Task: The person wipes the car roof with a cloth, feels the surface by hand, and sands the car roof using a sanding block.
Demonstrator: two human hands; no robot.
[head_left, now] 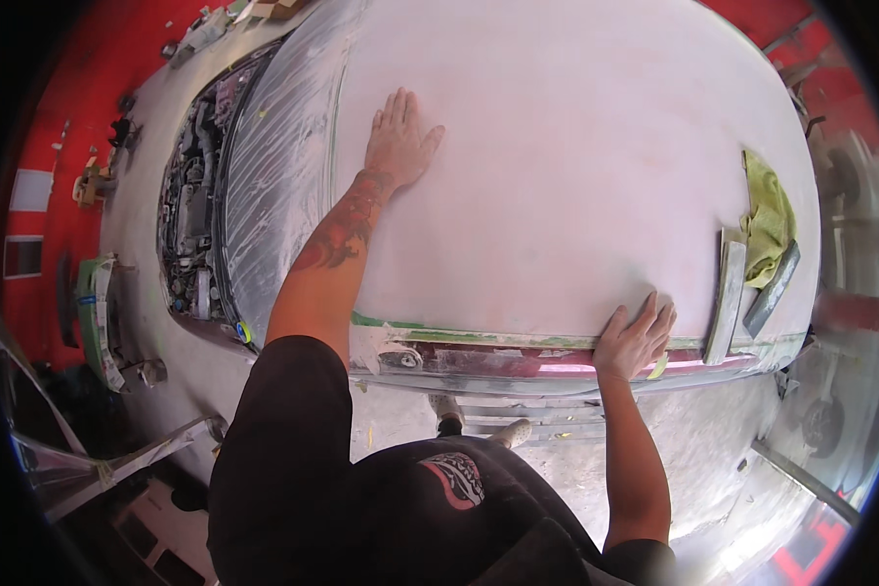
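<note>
Two empty, unclenched hands (400, 139) (638, 337) rest palm-down, well apart, on the pale car roof (557, 186).

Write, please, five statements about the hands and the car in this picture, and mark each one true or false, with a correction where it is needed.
1. The left hand rests on the pale car roof. True.
2. The right hand grips the yellow-green cloth. False: its fingers are spread at the roof's near edge, apart from the cloth.
3. A light sanding block and a darker sanding block lie by the cloth. True.
4. A closed hood covers the engine bay. False: the engine bay is exposed, with its parts showing.
5. Clear plastic sheeting lies between the engine bay and the roof. True.
</note>
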